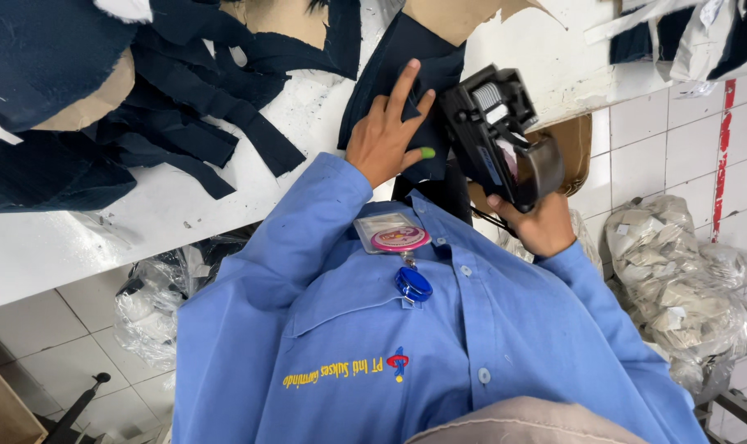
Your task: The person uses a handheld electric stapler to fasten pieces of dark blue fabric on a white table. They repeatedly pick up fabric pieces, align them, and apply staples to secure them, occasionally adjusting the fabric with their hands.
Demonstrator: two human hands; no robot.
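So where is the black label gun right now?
In the head view, the label gun is right of centre, gripped in the right hand, beside the dark fabric piece under the left hand.

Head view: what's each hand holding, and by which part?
Right hand grips the black label gun by its handle. Left hand holds nothing; its fingers press flat on a dark navy fabric piece.

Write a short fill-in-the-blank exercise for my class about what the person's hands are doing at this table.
1. The left hand presses flat on a piece of dark ____ fabric.
2. The right hand grips a black handheld ____ gun.
3. The fabric lies on a ____ table.
4. The person wears a ____ shirt.

Missing words: navy; label; white; blue
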